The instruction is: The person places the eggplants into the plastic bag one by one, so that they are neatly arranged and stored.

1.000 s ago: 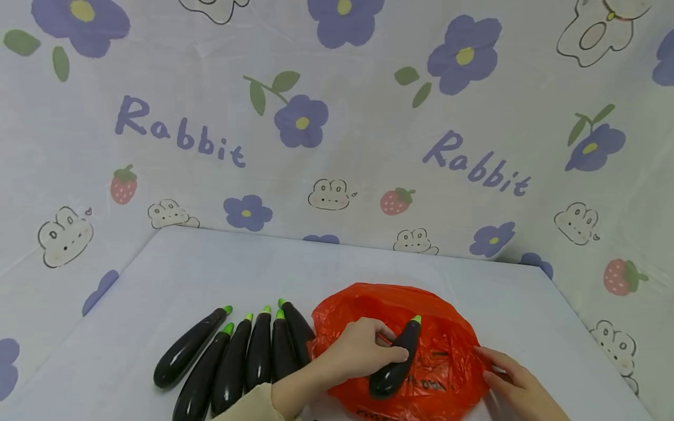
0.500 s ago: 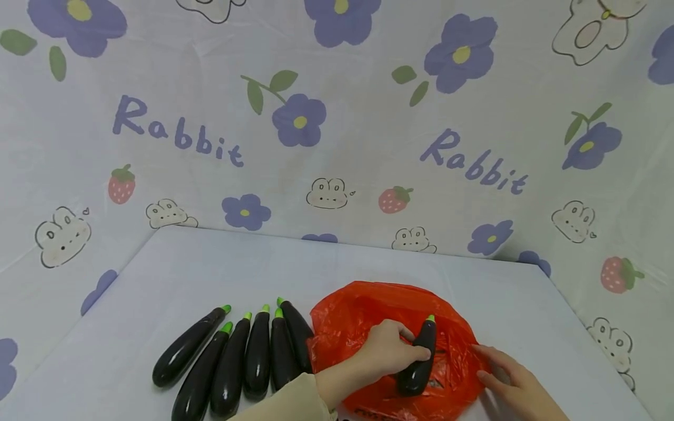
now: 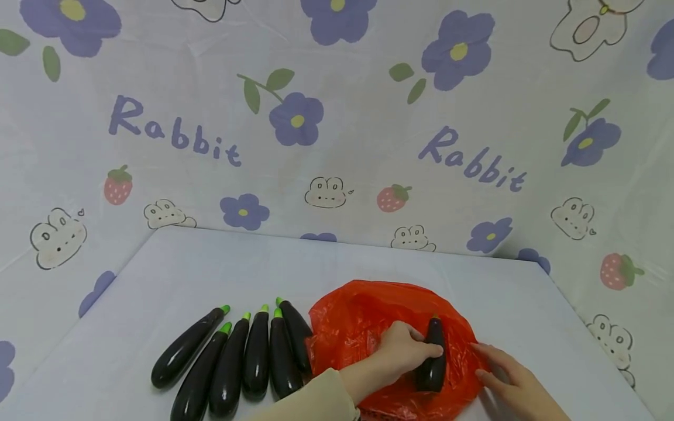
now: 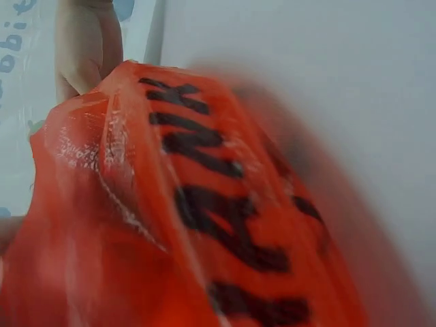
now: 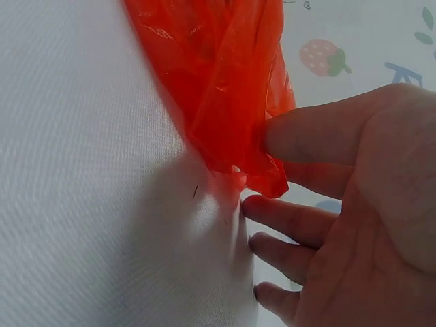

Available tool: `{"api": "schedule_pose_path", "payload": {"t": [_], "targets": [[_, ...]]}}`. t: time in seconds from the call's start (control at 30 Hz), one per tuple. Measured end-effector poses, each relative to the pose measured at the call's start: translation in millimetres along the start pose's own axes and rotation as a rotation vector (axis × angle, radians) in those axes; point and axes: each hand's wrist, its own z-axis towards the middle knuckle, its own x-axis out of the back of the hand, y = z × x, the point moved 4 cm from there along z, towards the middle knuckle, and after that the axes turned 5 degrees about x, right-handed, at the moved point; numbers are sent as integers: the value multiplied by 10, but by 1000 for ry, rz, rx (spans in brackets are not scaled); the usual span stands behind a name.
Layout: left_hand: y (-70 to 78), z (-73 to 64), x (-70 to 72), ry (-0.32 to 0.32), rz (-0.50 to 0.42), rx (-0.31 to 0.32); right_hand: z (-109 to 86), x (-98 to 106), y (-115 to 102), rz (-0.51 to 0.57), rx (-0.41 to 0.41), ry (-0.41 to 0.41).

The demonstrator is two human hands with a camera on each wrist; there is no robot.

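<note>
My left hand (image 3: 402,351) grips a dark eggplant (image 3: 433,365) with a green stem end, over the mouth of a red plastic bag (image 3: 347,310). Part of this eggplant's lower end is hidden by the bag's near side. On the bag's right side, my right hand (image 3: 518,380) pinches the rim. Up close in the right wrist view, thumb and index finger of the right hand (image 5: 381,184) hold the red film (image 5: 228,88) while the other fingers stay apart from it. Red plastic with black letters (image 4: 88,252) fills much of the left wrist view, and the eggplant is hidden there.
Several more eggplants (image 3: 229,365) lie side by side on the white table (image 3: 237,263), left of the bag; the rightmost one (image 3: 296,334) lies close to its edge. A patterned cloth (image 3: 337,158) hangs behind the table.
My left hand has carried the eggplant to the right and lower into the bag, and it now stands more upright. My right hand stays at the bag's rim.
</note>
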Motion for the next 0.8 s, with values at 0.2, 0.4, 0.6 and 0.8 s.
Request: {"api": "schedule_pose_path", "payload": {"t": [0.2,0.4,0.6,0.8], "targets": [[-2,58,-80,64,-131,24,3,-11,-28,-11,12,-7],[-53,111,-97,101,-139,12,14,-28,-63,-28,16,-12],[-120,158,-88,70,-199,49,20,-42,-72,-43,20,-23],[-107,147,-78,69,-218,86,15,-48,-63,-55,4,-26]]}}
